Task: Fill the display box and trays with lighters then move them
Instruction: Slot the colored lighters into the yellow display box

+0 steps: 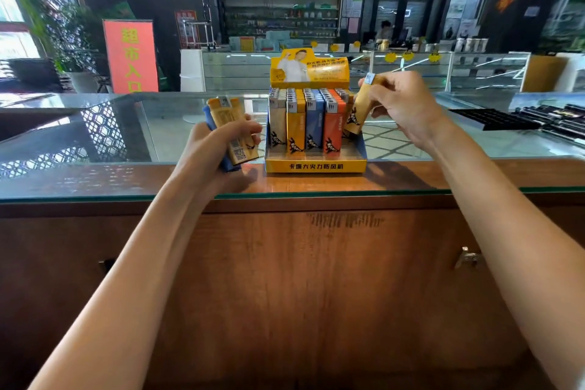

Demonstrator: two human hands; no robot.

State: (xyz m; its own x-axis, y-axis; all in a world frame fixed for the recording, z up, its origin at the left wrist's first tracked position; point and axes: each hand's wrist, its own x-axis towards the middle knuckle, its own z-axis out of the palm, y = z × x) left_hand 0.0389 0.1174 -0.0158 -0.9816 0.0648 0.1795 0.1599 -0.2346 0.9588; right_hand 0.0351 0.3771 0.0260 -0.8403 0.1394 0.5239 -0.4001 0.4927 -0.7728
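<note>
A yellow display box [316, 165] stands on the glass counter, with rows of upright lighters [305, 123] in tan, yellow, blue and orange. My left hand [210, 149] grips a bunch of lighters [228, 123], yellow ones and a blue one, just left of the box. My right hand [403, 108] pinches a single tan lighter [359, 111], tilted, its lower end at the right end of the box's rows.
The glass counter top [95, 149] sits over a wooden cabinet [316, 279]. A black tray [493, 119] with dark items lies at the far right. Beyond are glass showcases, shelves and an orange sign [130, 55].
</note>
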